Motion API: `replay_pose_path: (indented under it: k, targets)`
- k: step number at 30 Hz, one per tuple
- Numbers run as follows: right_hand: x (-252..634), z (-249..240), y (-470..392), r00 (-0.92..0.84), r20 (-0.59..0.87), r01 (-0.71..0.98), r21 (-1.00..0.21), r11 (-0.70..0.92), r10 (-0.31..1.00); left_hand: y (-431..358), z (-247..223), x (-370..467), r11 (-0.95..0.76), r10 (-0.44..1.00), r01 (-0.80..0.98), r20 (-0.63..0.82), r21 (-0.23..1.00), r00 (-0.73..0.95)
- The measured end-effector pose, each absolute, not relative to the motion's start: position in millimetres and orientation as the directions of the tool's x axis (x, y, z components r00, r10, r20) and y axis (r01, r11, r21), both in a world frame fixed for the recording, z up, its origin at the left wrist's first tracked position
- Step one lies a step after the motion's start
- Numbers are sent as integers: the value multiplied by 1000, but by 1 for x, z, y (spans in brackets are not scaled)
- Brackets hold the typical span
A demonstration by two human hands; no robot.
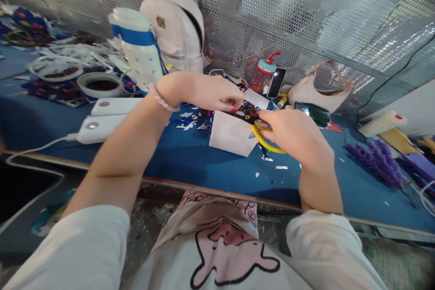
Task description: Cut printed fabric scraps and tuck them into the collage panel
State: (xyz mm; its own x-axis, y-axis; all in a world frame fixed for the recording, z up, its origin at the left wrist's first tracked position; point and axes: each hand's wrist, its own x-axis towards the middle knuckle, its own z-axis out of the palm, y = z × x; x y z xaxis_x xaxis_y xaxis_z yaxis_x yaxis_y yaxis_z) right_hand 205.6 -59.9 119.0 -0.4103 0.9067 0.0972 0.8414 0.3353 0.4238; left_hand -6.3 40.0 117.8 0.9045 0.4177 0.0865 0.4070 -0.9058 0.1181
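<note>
My right hand (288,133) is wrapped around the yellow handle of a pair of scissors (270,144). Their dark blades point left, toward my other hand. Fingers curled into a pinch, my left hand (226,93) is held over the far edge of a white box or card (233,133). A small spot of red shows by its fingertips, but what they hold is hidden. Behind the blades lies a heap of small dark and coloured pieces (248,108). White and blue scraps (186,120) are scattered left of the white box.
White tumbler (141,54) and pale backpack (176,31) stand at the back left. A white device (102,129) with a cable lies before them. Behind my hands are a red-lidded cup (263,74), a phone (277,82) and a handbag (321,88). Purple flowers (377,161) lie right.
</note>
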Motion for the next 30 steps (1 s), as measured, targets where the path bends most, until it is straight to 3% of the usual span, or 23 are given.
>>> replay_pose_path:
  k: [13,30]
  targets:
    - [201,116,-58,-399,127,856,406,319,908,40,118,-6,-908,410,399,74,131,909]
    - [201,116,-55,-397,94,824,475,309,913,39,119,-5,-917,392,378,114,125,913]
